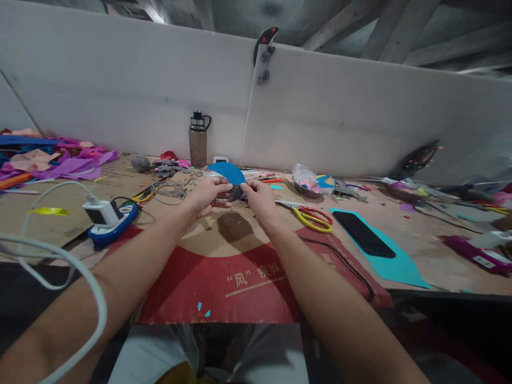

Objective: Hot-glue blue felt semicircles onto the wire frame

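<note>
Fingers of left hand and right hand pinch one dark piece; one scissors nearby.

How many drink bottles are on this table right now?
1. The brown bottle stands upright at the back of the table against the white partition, beyond the left hand, which pinches a small dark piece with the right hand. The paper heap may hide others.

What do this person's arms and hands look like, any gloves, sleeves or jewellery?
Both are bare: no sleeve shows on the left arm or the right arm anywhere in view. The left hand and right hand wear no gloves, and no watch, bracelet or ring is visible. The white cable in front of the left arm is loose, not worn.
</note>
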Motion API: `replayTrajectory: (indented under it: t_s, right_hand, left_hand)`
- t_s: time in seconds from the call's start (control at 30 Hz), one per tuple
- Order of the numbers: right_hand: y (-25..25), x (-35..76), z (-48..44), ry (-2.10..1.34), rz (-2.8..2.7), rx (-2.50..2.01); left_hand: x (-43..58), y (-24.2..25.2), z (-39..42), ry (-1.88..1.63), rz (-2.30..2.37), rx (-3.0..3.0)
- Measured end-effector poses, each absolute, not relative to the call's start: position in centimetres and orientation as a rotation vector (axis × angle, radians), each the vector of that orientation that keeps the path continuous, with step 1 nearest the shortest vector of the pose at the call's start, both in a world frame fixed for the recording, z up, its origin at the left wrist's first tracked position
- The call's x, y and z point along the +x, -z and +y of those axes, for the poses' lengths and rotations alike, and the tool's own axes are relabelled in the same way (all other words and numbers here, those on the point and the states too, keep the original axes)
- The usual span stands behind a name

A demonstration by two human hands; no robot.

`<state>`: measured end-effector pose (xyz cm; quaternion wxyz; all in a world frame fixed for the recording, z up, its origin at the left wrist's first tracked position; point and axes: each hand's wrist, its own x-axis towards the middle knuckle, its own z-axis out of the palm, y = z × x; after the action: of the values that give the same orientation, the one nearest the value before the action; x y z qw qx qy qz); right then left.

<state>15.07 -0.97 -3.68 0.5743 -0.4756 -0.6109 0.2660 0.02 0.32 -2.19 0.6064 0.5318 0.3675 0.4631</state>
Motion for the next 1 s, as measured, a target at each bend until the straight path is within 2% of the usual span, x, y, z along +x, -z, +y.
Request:
replayTrajectory:
  t_s: [0.4, 0.7, 0.83, 1.0]
  right_hand:
    - [4.1, 15.2, -0.7, -0.545, -1.519, -1.170]
    - [3.7, 15.1, -0.9, -0.590, -1.489, -1.113]
    - [3.6, 14.8, -1.1, -0.565, -1.490, -1.089]
    - [3.9, 14.8, -1.1, -0.491, -1.580, -1.109]
  left_hand:
    - [0.0, 1.3, -0.1, -1.056, 0.807, 0.928]
    - [0.2, 2.0, 0.5, -1.111, 0.816, 1.061]
    - [0.3, 2.2, 0.6, -1.207, 0.802, 1.087]
    - [-0.8, 1.9, 1.6, -1.505, 0.806, 1.098]
